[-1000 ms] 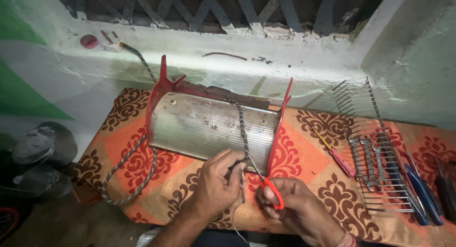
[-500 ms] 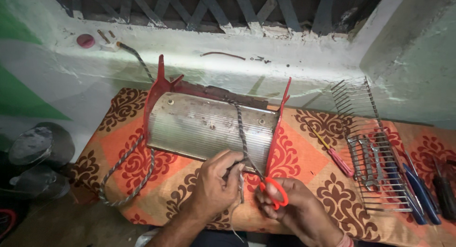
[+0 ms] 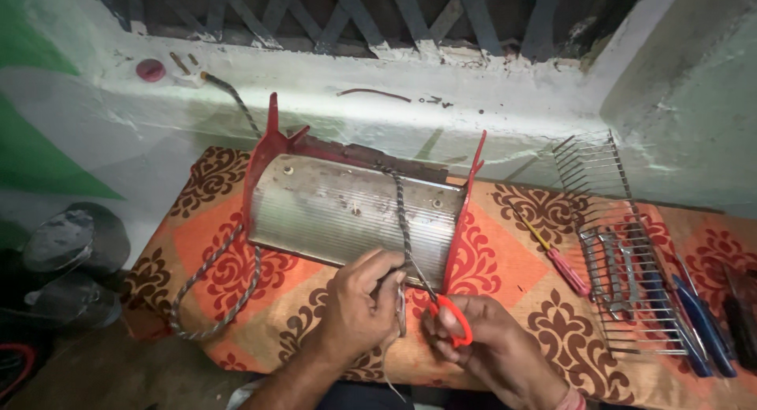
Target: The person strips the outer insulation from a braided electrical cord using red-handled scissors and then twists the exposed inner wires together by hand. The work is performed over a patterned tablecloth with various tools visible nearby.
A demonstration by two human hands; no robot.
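Both hands are sitting slightly lower than before. Left hand (image 3: 359, 303) is pinching the braided cord (image 3: 404, 221), soft and limp, lying across the heater reflector (image 3: 347, 209) on the worktop (image 3: 505, 252). Right hand (image 3: 485, 343) is clenching red-handled scissors (image 3: 445, 311), blades at the cord.

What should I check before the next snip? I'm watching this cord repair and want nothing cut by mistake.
1. Right hand holds red-handled scissors: ok.
2. Left hand has its grip on the braided cord: ok.
3. Blades closed on the cord: cannot tell.
4. Left fingers clear of the blades: cannot tell, they sit close.
5. Heater reflector resting flat on the cloth: ok.
6. Cord unplugged: cannot tell.
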